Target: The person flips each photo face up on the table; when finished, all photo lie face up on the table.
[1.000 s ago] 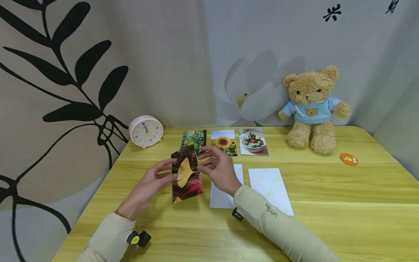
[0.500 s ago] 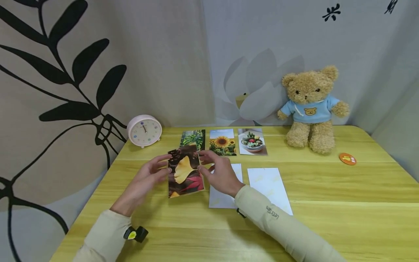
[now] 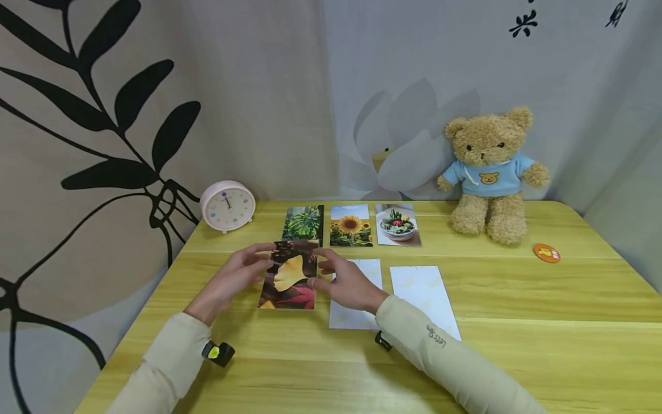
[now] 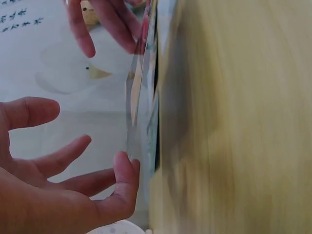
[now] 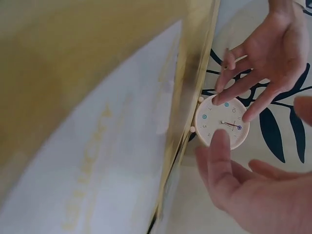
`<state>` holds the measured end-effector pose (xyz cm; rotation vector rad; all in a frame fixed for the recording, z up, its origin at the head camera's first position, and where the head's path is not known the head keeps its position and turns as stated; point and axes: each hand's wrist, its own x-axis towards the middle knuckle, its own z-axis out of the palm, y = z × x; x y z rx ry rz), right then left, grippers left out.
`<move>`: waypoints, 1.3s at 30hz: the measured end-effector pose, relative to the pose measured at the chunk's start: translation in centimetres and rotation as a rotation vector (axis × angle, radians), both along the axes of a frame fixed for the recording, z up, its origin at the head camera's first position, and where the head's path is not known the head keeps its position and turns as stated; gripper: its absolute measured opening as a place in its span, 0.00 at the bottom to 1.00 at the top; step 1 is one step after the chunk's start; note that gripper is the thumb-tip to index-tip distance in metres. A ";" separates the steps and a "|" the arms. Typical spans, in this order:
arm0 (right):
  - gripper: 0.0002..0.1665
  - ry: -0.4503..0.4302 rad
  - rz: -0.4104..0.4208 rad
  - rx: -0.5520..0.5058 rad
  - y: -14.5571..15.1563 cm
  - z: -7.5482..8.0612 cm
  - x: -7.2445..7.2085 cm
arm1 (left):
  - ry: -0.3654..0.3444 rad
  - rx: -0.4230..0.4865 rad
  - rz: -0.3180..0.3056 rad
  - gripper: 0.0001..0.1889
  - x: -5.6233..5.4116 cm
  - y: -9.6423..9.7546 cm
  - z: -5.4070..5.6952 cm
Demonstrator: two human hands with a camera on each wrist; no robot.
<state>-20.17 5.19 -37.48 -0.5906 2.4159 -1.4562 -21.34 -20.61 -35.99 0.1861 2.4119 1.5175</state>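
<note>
A photo card with a yellow leaf on a dark and red ground (image 3: 289,279) looks flat at the near end of a leafy green card (image 3: 303,221), covering part of its lower edge. My left hand (image 3: 233,282) is at its left edge with fingers relaxed; in the left wrist view the card's edge is blurred by the fingers (image 4: 126,185). My right hand (image 3: 349,282) is at the right edge, fingers loosely spread, and no card shows between them in the right wrist view. Beneath and beside the right hand lies a white blank-faced card (image 3: 357,315).
A sunflower card (image 3: 351,225) and a cactus bowl card (image 3: 398,224) lie in the back row. Another white card (image 3: 424,299) is at right. A pink clock (image 3: 227,206), a teddy bear (image 3: 488,172) and an orange disc (image 3: 546,253) stand or lie on the wooden table (image 3: 517,356).
The leaf card, held tilted up between both hands earlier, has come down to lie flat. Both hands have lowered slightly with it, and more of the leafy green card shows.
</note>
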 end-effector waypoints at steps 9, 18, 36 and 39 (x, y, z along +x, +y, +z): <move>0.41 -0.090 0.062 0.036 -0.5 -0.3 -0.3 | -0.078 -0.067 -0.015 0.26 -1.3 0.0 -1.0; 0.40 -0.167 0.052 0.054 -0.7 -0.7 -1.1 | -0.074 -0.209 0.033 0.25 -1.9 1.1 -1.1; 0.43 -0.171 0.033 0.096 -1.1 -0.7 -0.7 | 0.003 -0.340 -0.019 0.25 -1.5 1.8 -1.1; 0.44 -0.178 0.027 0.102 -1.2 -0.7 -0.6 | 0.001 -0.335 -0.023 0.26 -1.5 1.8 -1.1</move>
